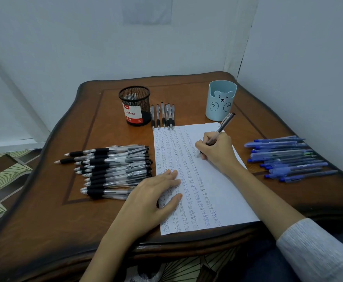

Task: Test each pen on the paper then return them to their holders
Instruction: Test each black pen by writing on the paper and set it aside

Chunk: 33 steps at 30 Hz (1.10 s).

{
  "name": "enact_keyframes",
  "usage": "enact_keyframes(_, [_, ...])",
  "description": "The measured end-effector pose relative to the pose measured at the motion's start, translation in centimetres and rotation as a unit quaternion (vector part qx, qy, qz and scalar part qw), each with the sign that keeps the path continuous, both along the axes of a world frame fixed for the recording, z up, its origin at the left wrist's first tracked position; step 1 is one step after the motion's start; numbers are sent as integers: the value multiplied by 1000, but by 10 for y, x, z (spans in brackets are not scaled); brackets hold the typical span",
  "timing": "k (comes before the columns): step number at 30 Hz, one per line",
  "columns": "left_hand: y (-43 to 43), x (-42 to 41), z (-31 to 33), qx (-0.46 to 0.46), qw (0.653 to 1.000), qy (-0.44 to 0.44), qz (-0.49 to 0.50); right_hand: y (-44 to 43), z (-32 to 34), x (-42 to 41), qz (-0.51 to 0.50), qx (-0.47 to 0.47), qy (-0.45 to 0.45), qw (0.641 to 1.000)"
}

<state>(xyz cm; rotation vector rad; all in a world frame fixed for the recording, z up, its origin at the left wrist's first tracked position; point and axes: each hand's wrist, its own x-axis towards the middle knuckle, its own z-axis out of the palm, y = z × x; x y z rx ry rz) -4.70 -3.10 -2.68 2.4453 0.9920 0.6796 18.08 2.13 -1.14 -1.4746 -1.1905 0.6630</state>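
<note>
A white sheet of paper, filled with columns of small handwritten words, lies in the middle of the wooden table. My right hand grips a black clear-barrelled pen with its tip on the paper's upper part. My left hand rests flat on the sheet's left edge, fingers straight. A heap of black pens lies to the left of the paper. Several blue pens lie to the right. A short row of black pens lies above the sheet. Behind stand a black mesh holder and a light blue bear holder.
The brown wooden table stands in a corner, with white walls behind and to the right. Patterned floor tiles show at the left. My grey sleeve lies at the lower right, over the table's front edge.
</note>
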Motion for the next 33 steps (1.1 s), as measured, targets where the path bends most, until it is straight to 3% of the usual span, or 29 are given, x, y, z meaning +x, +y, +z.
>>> enact_keyframes(17, [0, -1, 0, 3, 1000, -2, -1, 1, -2, -1, -6, 14, -21, 1000])
enact_keyframes(24, [2, -2, 0, -11, 1000, -6, -2, 0, 9, 6, -25, -13, 223, 974])
enact_keyframes(28, [2, -1, 1, -15, 1000, -1, -2, -6, 9, 10, -6, -11, 212, 977])
enact_keyframes(33, [2, -1, 0, -14, 1000, -6, -2, -15, 9, 14, 27, -2, 137, 990])
